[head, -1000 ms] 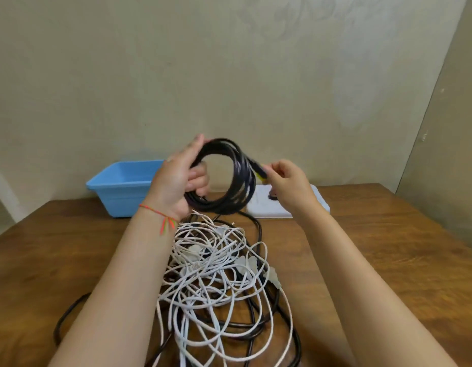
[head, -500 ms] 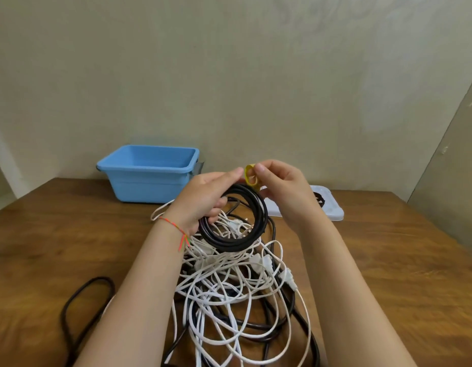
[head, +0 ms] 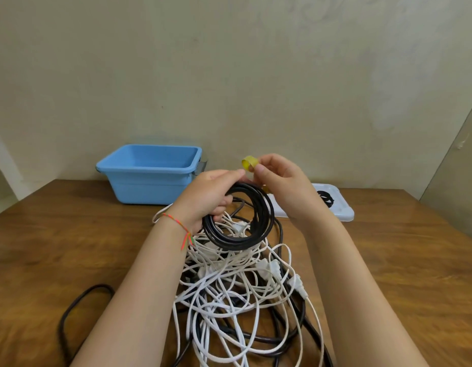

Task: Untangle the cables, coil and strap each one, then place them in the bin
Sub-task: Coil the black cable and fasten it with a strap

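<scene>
Here the left hand [head: 208, 197] grips a coiled black round cable [head: 240, 215], held above the tangled heap of white and black cables [head: 245, 284] on the brown wooden table [head: 70, 247], while the right hand [head: 279, 186] pinches a curled yellow strap [head: 249, 163] just above the coil. Behind the left hand stands the light blue plastic bin [head: 150, 176]; a white tray [head: 340, 210] lies beyond the right wrist.

We see a yellow strap [head: 250, 163], black coil [head: 240, 215], white cables [head: 229, 287], blue bin [head: 150, 178], brown wood-grain worktop [head: 70, 234].
</scene>
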`<state>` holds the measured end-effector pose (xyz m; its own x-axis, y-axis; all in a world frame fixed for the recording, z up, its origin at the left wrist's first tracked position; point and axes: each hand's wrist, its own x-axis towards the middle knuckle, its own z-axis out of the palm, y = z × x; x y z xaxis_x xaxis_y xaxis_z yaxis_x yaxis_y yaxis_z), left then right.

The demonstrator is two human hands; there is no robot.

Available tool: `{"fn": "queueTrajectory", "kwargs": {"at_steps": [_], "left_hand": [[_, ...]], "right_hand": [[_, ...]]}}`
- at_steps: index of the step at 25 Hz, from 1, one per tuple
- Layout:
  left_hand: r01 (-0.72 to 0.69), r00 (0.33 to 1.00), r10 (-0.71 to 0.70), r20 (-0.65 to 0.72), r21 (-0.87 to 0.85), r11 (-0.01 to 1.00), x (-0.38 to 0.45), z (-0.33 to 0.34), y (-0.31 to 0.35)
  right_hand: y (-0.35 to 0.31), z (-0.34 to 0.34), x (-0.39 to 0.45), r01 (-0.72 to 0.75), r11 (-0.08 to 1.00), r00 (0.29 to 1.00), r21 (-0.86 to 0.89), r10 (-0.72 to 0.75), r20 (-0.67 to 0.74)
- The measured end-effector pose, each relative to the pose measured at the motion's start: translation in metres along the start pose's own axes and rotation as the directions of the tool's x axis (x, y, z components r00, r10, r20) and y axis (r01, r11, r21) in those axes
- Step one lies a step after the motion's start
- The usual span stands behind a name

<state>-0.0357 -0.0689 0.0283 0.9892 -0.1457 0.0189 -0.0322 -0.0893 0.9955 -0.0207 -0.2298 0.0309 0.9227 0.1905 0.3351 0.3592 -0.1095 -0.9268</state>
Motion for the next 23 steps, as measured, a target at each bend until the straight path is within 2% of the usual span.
{"fn": "queueTrajectory", "kwargs": {"at_steps": [2, 4, 6, 9, 11, 14, 16, 18, 20, 23], "left_hand": [[0.062, 0.998, -0.063, -0.013, -0.053, 0.997, 0.002, -0.005, -0.001], [0.068, 0.998, -0.068, 0.004, -0.057, 0.996, 0.004, -0.007, -0.002], [0.042, 0.999, -0.041, 0.020, -0.057, 0.997, 0.003, -0.006, -0.004], [-0.005, 0.995, 0.019, 0.095, -0.146, 0.989, 0.003, -0.006, -0.005], [-0.054, 0.993, 0.069, 0.097, -0.153, 0.987, 0.004, -0.007, -0.007], [-0.103, 0.995, 0.103, 0.007, -0.074, 0.992, 0.005, -0.006, -0.010], [-0.134, 0.988, 0.131, -0.083, -0.023, 0.991, 0.007, -0.009, -0.012], [-0.193, 0.957, 0.219, -0.192, 0.146, 0.970, 0.010, -0.013, -0.013], [-0.235, 0.917, 0.315, -0.244, 0.308, 0.922, 0.013, -0.013, -0.015], [-0.236, 0.909, 0.340, -0.240, 0.377, 0.896, 0.015, -0.011, -0.018]], "right_hand": [[-0.002, -0.002, 0.001, 0.016, 0.990, 1.000, -0.142, -0.013, 0.026], [-0.005, -0.004, -0.001, 0.032, 0.982, 0.998, -0.185, -0.022, 0.053], [-0.008, -0.007, -0.004, 0.014, 0.993, 0.997, -0.118, -0.004, 0.081], [-0.010, -0.011, -0.007, -0.071, 0.994, 0.984, 0.078, 0.057, 0.167], [-0.008, -0.012, -0.006, -0.104, 0.992, 0.979, 0.069, 0.089, 0.185], [-0.005, -0.019, -0.004, -0.135, 0.991, 0.978, -0.002, 0.134, 0.160], [-0.006, -0.031, -0.004, -0.129, 0.972, 0.982, -0.197, 0.153, 0.110], [-0.008, -0.040, -0.005, -0.133, 0.938, 0.986, -0.320, 0.159, 0.058], [-0.012, -0.042, -0.007, -0.125, 0.972, 0.992, -0.201, 0.130, 0.011], [-0.015, -0.042, -0.006, -0.121, 0.988, 0.989, -0.092, 0.112, -0.098]]}}
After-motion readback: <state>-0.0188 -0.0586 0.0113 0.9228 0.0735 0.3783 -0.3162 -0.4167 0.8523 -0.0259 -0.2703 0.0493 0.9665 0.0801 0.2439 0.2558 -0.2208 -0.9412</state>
